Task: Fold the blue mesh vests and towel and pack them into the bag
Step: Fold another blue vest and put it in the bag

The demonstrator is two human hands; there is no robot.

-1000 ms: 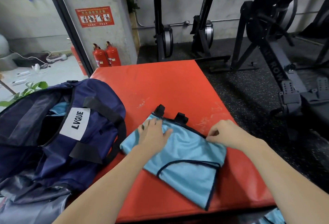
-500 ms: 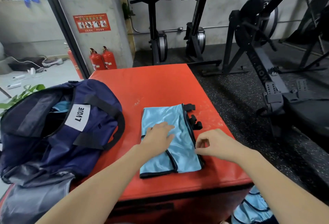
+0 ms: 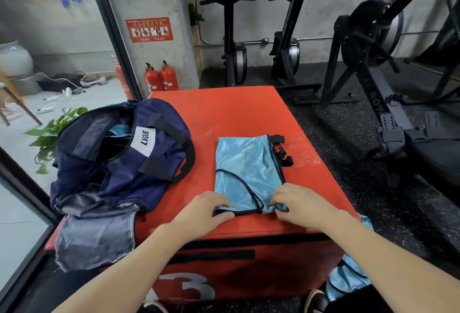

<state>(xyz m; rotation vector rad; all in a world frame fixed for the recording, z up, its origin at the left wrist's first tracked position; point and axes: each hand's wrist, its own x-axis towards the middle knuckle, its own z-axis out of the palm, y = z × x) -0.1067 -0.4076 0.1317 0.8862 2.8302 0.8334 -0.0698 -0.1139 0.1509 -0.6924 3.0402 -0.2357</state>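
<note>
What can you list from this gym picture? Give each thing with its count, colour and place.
mesh vest: one, light blue, folded flat on the box
box: one, red, centre, with a white numeral on its front
bag: one, navy, open, on the box's left side
more blue mesh: one heap, light blue, below the box at right
fire extinguishers: three, red, by the pillar
rowing machines: at least three, black, rear and right
plant: one, green, left
left hand: fingers pinch the vest's near left corner
right hand: fingers pinch its near right corner
</note>
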